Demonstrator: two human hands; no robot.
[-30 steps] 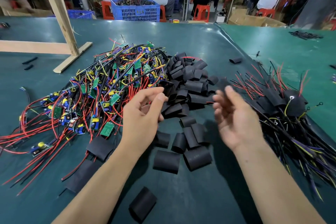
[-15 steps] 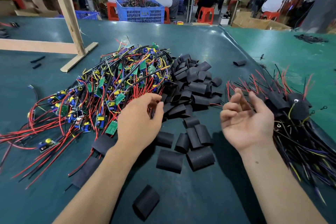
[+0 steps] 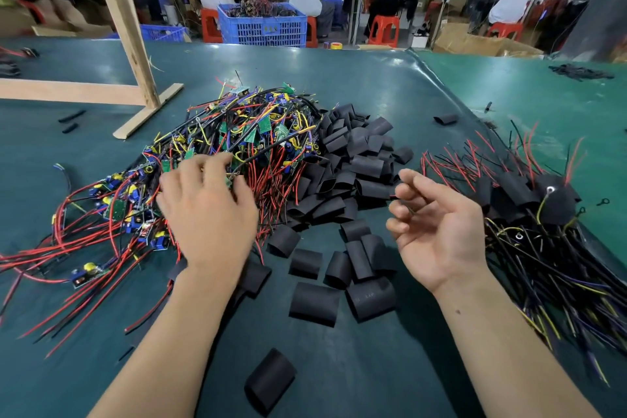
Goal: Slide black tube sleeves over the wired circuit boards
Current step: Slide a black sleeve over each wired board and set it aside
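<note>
Two hands — left hand (image 3: pixel 207 214) on wired circuit boards (image 3: pixel 237 139), right hand (image 3: pixel 437 231) palm-up, empty

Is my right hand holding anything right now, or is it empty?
Empty. The right hand hangs palm-up above the table, fingers loosely curled, with nothing between them.

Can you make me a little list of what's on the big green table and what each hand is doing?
left hand: fingers down in the pile of wired circuit boards; whether it grips one is hidden
right hand: palm up, fingers loosely curled, holding nothing
black tube sleeves: heaped in the middle, some loose nearer the person
sleeved boards: piled on the right
table: green mat
</note>
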